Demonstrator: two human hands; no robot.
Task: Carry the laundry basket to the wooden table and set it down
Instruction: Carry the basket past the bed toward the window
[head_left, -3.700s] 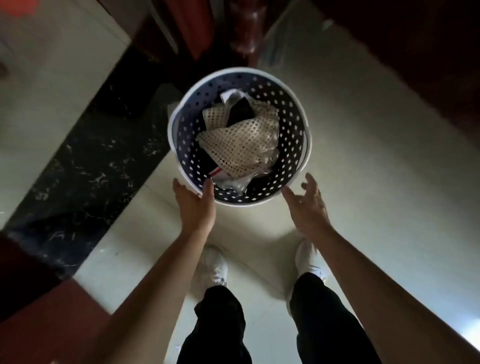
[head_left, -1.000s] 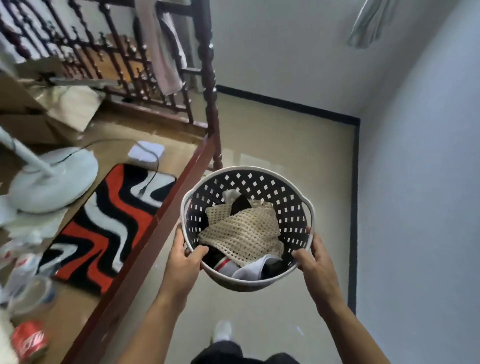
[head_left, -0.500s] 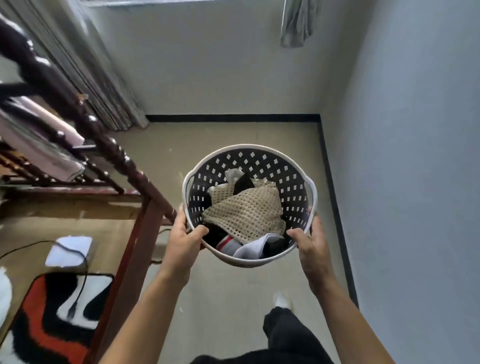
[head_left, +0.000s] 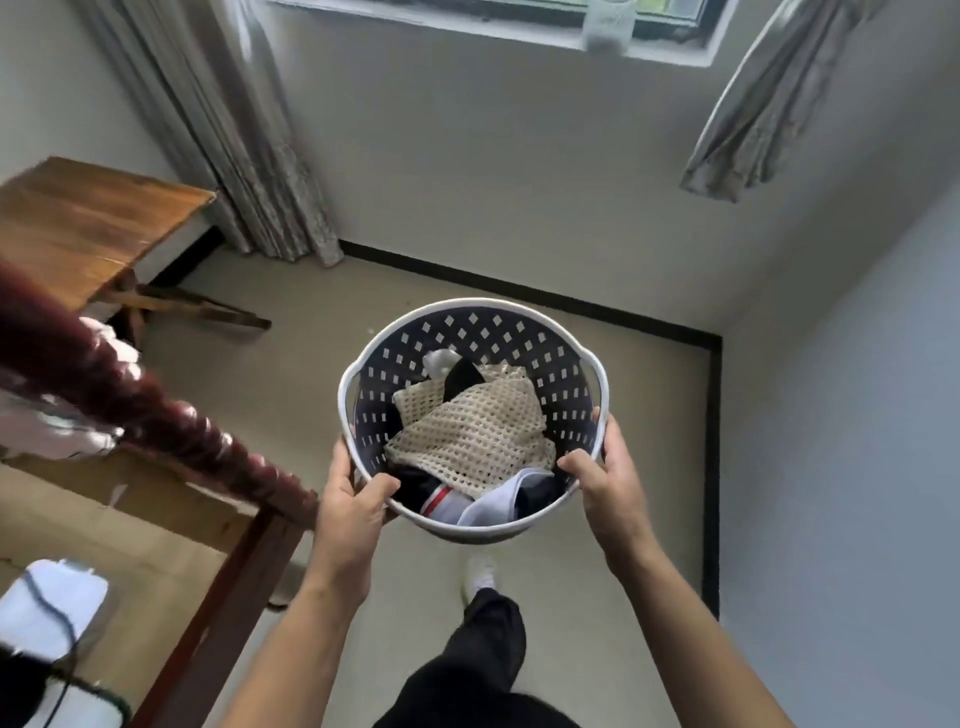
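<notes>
A pale-walled room fills the frame, with a beige floor (head_left: 597, 332) edged by a black skirting strip and a window (head_left: 498, 15) along the top edge. Grey curtains (head_left: 244, 156) hang at the upper left, and another curtain panel (head_left: 748, 119) is swept aside at the upper right. At the left edge stands the wooden tabletop (head_left: 88, 223), brown and bare on the part that shows, well apart from the basket. Below it, a dark red turned wooden post (head_left: 135, 400) slants across the left of the frame, blurred.

In the centre the laundry basket (head_left: 524, 332), round with a white rim and dark perforated walls, is held in the air above the floor. It holds a cream open-weave garment (head_left: 467, 436) lying over dark and white clothes. The left hand (head_left: 353, 514) has its grip closed on the lower left of the rim, thumb inside. The right hand (head_left: 608, 488) grips the lower right of the rim the same way. A dark trouser leg and a white shoe (head_left: 480, 571) show beneath the basket.

No readable writing or brand appears anywhere.
</notes>
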